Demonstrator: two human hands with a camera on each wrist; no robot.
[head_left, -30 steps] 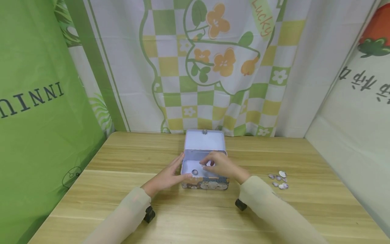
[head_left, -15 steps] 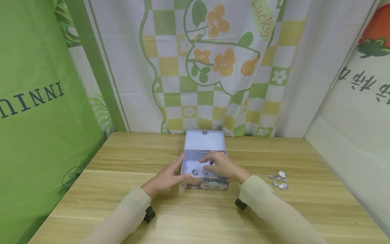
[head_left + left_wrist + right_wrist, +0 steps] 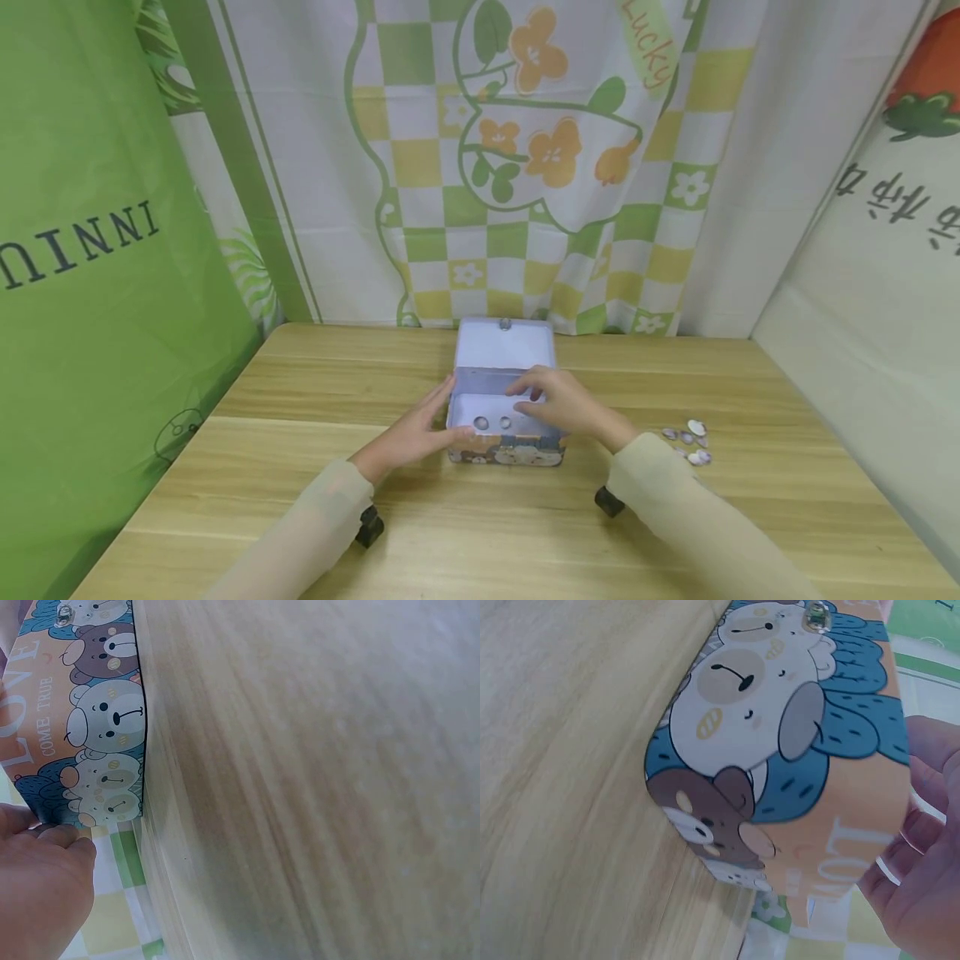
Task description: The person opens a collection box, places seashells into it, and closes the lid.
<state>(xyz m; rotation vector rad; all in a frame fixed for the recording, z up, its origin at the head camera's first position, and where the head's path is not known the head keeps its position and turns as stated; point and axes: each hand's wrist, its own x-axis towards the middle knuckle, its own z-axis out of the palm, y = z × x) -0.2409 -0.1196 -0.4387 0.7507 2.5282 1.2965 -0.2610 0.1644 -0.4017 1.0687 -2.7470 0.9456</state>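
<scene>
A small bear-print tin box point(image 3: 506, 452) stands with its lid point(image 3: 504, 343) raised. On its pale floor lie two small shells point(image 3: 481, 423), side by side near the front. My left hand point(image 3: 408, 433) holds the left side of the tin, thumb at the front rim and fingers along the side wall. Over the right part of the tin, my right hand point(image 3: 562, 404) hovers with loosely bent fingers, thumb and index apart and nothing between them. In the right wrist view, that hand point(image 3: 930, 847) shows beyond the tin's printed wall.
Several more shells point(image 3: 696, 427) lie in a loose group on the wooden table point(image 3: 480, 533), right of the tin. A patterned curtain point(image 3: 525, 208) hangs behind the table. Thin dark cable point(image 3: 176, 429) shows at the left edge.
My right hand has let go of a shell, which now lies beside the other in the tin. The hand has since moved slightly right. My left hand stays in place.
</scene>
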